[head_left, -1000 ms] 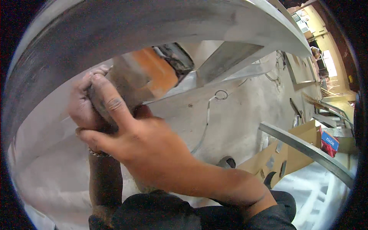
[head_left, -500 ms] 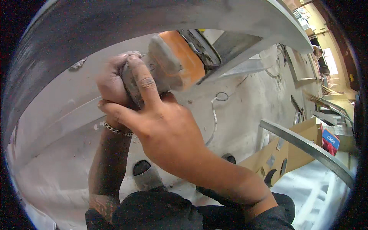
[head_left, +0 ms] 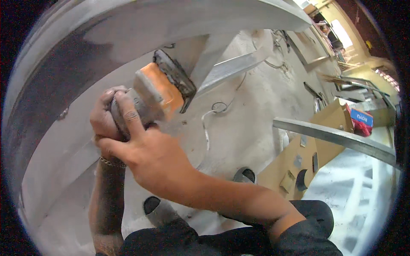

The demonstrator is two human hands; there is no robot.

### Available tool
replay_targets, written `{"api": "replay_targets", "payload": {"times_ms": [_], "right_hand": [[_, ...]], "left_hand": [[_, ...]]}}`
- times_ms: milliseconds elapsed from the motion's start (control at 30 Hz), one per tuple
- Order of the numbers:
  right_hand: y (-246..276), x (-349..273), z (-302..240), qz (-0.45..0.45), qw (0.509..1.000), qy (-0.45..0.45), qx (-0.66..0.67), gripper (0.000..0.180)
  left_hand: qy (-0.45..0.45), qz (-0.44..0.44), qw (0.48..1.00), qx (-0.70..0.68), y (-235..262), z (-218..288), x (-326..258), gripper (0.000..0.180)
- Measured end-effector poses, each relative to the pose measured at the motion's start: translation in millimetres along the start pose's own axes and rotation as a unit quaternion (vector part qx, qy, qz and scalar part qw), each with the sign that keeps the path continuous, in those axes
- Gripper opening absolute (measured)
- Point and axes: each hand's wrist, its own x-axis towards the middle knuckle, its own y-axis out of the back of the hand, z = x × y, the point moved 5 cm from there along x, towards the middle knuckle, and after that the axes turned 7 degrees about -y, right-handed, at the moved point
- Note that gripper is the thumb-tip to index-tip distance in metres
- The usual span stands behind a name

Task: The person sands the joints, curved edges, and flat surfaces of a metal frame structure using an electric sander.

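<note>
both hands' grip closed on orange sander [head_left: 159, 96], right hand [head_left: 147, 153] over left hand [head_left: 102, 119], against grey curved panel [head_left: 106, 38]

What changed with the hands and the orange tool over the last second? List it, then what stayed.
The orange power tool came out from behind the hands and now shows up and to the right against the grey curved panel. Both the left hand and right hand kept their grip on its body. The floor clutter stayed put.

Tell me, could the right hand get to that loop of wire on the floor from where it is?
Probably not right away: the right hand is wrapped over the orange power tool, and the wire loop lies lower, beyond it.
</note>
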Motion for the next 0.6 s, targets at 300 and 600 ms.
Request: {"api": "replay_targets", "payload": {"times_ms": [300, 600], "right_hand": [[0.7, 2.5, 2.5, 0.029, 0.999, 0.014, 0.023, 0.035], [-0.1, 5.0, 3.7, -0.004, 0.999, -0.014, 0.033, 0.029]], "left_hand": [[-0.074, -0.003, 0.994, 0.077, 5.9, -9.9, 4.0, 0.016], [-0.071, 0.01, 0.994, 0.088, 11.3, -20.5, 9.9, 0.016]]}}
